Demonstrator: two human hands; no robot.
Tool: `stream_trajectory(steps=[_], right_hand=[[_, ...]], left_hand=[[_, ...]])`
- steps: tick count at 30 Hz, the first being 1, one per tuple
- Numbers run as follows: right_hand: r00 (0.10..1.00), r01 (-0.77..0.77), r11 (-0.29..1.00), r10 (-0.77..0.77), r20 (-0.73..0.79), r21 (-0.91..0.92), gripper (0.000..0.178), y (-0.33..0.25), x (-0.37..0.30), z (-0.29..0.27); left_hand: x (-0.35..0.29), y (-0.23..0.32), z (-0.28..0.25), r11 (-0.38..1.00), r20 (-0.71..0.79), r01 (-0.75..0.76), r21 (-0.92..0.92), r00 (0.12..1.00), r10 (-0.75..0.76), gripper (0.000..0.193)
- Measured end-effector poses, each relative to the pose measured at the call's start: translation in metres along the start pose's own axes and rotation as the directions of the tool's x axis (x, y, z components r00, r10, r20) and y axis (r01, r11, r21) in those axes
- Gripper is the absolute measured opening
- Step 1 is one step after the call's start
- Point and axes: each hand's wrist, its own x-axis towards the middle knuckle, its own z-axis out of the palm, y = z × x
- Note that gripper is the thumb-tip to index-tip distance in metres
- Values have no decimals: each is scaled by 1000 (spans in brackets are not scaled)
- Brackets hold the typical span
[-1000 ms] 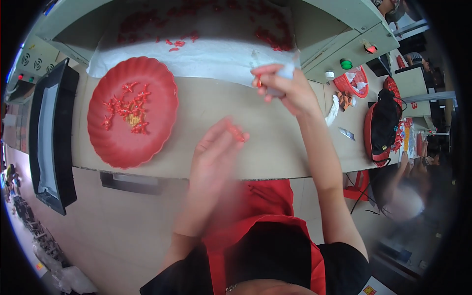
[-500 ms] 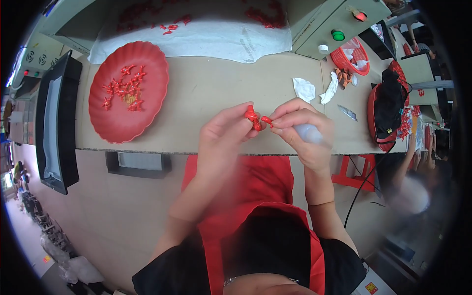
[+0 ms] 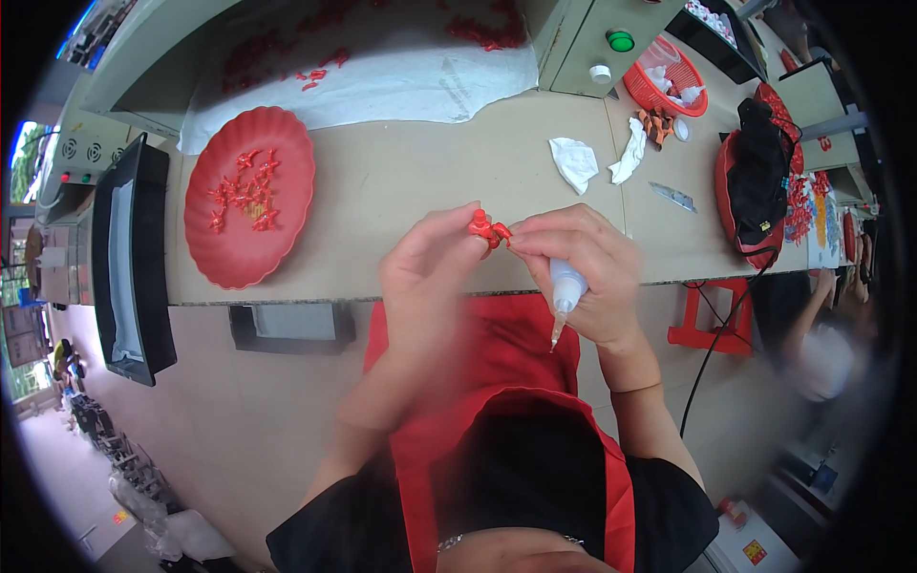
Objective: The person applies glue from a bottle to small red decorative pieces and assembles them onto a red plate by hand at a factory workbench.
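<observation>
The table spreads out before me, and at its far side stands the cabinet, with a white sheet laid in its opening and red bits scattered there. At the left is the black tray; just right of it sits my red dish, small red figures clustered in its middle. On the right lies the black bag.

My left hand is near the table's edge, thumb and fingers clamped on a figure. My right hand is just beside it, fingertips pinched together on a small piece, which seems to touch the figure's right side. Farther right are the red basket, two crumpled tissues and a knife. Under my right fingers I also hold a bottle, its thin tip pointing down toward me.
</observation>
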Motion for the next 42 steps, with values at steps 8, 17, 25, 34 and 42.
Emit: stream_trajectory(steps=[8, 17, 25, 34, 42], right_hand=[[995, 96, 993, -94, 26, -72, 25, 4, -2, -2], [988, 156, 983, -155, 23, -100, 24, 7, -2, -1], [968, 252, 953, -246, 60, -167, 22, 7, 0, -3], [990, 125, 992, -123, -67, 18, 21, 6, -4, 8], [991, 135, 990, -134, -12, 49, 26, 8, -6, 6]], left_hand=[[0, -4, 0, 996, -1, -63, 61, 998, 63, 26], [1, -5, 1, 991, 1, -92, 100, 996, 92, 26], [3, -4, 1, 988, 69, -135, 81, 989, 130, 21], [0, -14, 5, 924, 44, -365, 115, 931, 362, 19], [4, -13, -3, 956, 117, -295, 13, 949, 291, 19]])
